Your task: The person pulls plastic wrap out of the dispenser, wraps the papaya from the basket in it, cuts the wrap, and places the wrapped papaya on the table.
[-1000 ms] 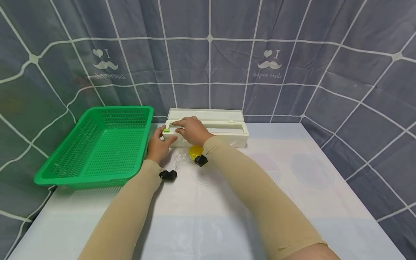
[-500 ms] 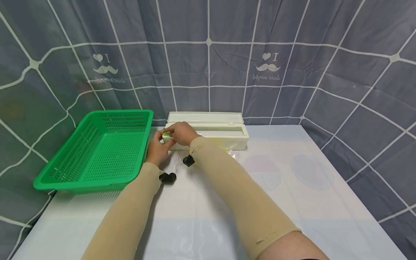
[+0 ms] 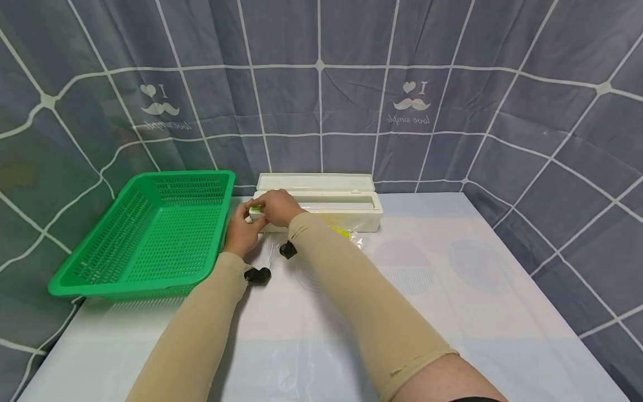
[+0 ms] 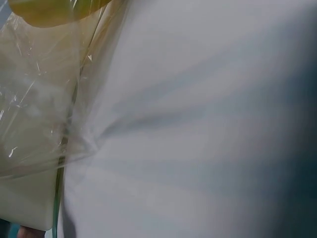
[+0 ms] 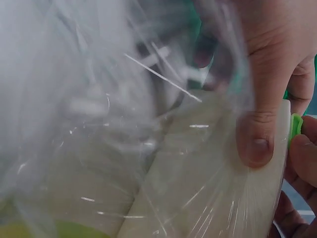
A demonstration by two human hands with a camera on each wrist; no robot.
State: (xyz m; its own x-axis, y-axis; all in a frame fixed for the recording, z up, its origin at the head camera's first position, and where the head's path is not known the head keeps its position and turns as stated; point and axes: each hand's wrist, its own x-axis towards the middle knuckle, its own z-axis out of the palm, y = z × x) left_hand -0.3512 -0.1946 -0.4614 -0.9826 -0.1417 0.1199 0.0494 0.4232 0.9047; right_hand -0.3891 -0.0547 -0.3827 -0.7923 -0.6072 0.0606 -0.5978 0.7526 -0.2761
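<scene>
A white cling film dispenser (image 3: 341, 219) stands at the back of the table with its lid (image 3: 321, 181) raised. My left hand (image 3: 242, 230) grips its left end; the thumb presses on the front face, as the right wrist view shows. With bent fingertips my right hand (image 3: 278, 206) pinches the small green slider (image 5: 295, 125) at that same end. Clear film (image 5: 99, 148) hangs crumpled down the dispenser's front. Under the film lies a yellow-green thing (image 4: 54, 11), mostly hidden by my right sleeve in the head view.
A green plastic basket (image 3: 216, 245) stands left of the dispenser, close to my left forearm. A grey grid-patterned curtain (image 3: 346, 100) hangs right behind the dispenser. White patterned cloth (image 3: 452, 312) covers the table.
My right hand has moved left along the dispenser to the slider at its left end, bringing its fingers beside the left hand. The left hand keeps its grip.
</scene>
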